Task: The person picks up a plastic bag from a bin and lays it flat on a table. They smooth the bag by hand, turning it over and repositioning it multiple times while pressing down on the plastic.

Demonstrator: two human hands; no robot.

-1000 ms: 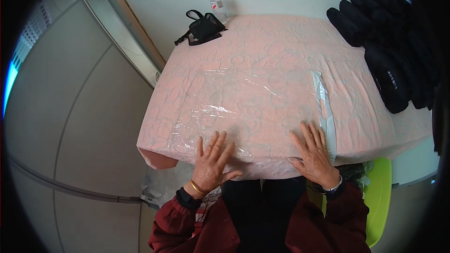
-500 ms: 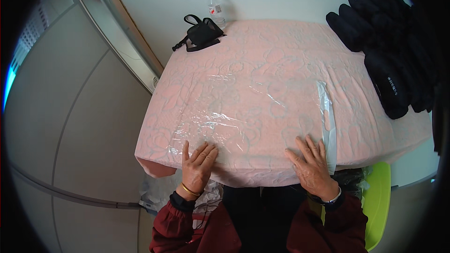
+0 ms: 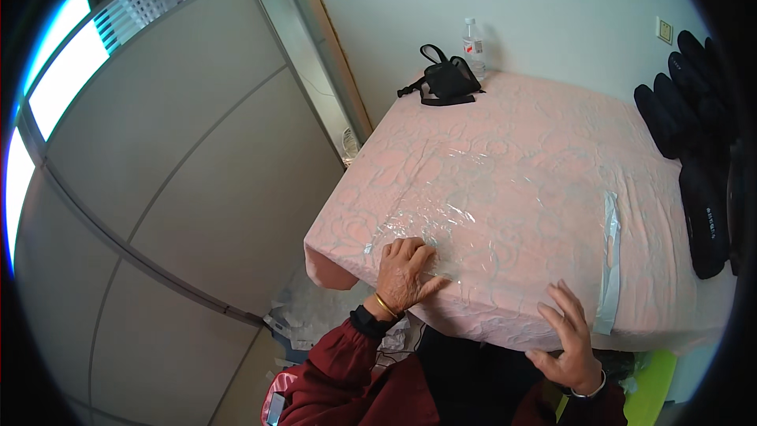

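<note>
The left hand (image 3: 404,274) lies palm down; the right hand (image 3: 574,349) curves loosely, holding nothing.

Clock centred on clear plastic bag (image 3: 501,233): your left hand (image 3: 404,274) is on it at 8 o'clock, fingers bent; your right hand (image 3: 574,343), fingers apart, near edge of pink-covered table (image 3: 536,99), 5 o'clock; bottle (image 3: 474,49) at 12.

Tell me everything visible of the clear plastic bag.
The clear plastic bag lies flat on the pink patterned tablecloth, shiny and crinkled toward its left. A silvery strip with a long slot runs along its right end. The left hand rests on its near-left part; whether the right hand touches it is unclear.
</note>
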